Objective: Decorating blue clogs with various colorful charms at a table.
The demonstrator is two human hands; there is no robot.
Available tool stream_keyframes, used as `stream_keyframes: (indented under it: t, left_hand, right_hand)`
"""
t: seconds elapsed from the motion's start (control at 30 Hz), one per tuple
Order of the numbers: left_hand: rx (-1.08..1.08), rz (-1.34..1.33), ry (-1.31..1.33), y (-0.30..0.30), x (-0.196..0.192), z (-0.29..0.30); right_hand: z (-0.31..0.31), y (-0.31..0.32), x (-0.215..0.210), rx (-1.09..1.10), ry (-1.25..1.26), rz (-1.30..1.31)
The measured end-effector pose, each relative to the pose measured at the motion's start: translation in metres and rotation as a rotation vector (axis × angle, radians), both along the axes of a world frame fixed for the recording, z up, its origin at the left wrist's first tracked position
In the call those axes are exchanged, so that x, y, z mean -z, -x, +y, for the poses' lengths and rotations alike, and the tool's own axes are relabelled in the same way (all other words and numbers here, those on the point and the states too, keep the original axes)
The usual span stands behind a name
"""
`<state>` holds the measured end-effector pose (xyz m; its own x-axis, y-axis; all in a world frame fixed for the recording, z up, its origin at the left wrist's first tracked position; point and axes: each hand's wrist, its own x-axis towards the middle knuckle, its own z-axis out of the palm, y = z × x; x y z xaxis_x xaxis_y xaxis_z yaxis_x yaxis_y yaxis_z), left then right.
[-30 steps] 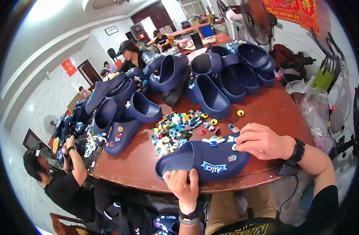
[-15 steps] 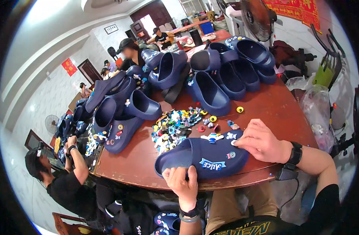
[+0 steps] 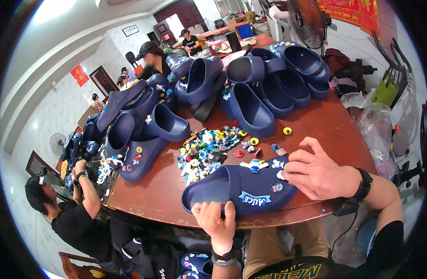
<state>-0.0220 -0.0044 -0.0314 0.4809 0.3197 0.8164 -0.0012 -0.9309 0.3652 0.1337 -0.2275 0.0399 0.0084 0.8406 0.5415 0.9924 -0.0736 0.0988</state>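
Right now, in the head view, your left hand grips the heel end of the navy clog, fingers curled over its rim, at the near edge of the red-brown table. Your right hand rests on the toe end, fingertips pressed together on a small white charm; whether the charm is seated in its hole, you cannot tell from here.

The clog lies right at the table edge, so if your left grip loosens while you push, it could well slide off into your lap. A charm pressed at a slant may pop out and roll off the table.

The charm pile sits just behind the clog; a sweep of your right wrist could scatter it. Other clogs lie stacked farther back, well apart.
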Motion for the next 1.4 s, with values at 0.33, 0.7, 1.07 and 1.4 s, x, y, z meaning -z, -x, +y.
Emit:
stream_keyframes:
  t: [0.33,0.7,1.07,1.4]
  left_hand:
    - [0.002,0.023,-0.007,0.001,-0.005,-0.001]
    - [0.018,-0.003,-0.033,0.001,-0.005,0.005]
    - [0.037,-0.132,0.010,0.006,-0.006,0.007]
    - [0.103,-0.235,0.048,-0.002,0.000,0.007]
  right_hand:
    - [0.014,-0.010,-0.046,-0.122,0.511,-0.090]
    - [0.032,0.001,-0.060,-0.161,0.655,-0.208]
    - [0.047,-0.049,-0.030,-0.108,0.442,0.620]
    - [0.053,-0.082,-0.033,0.504,0.889,1.100]
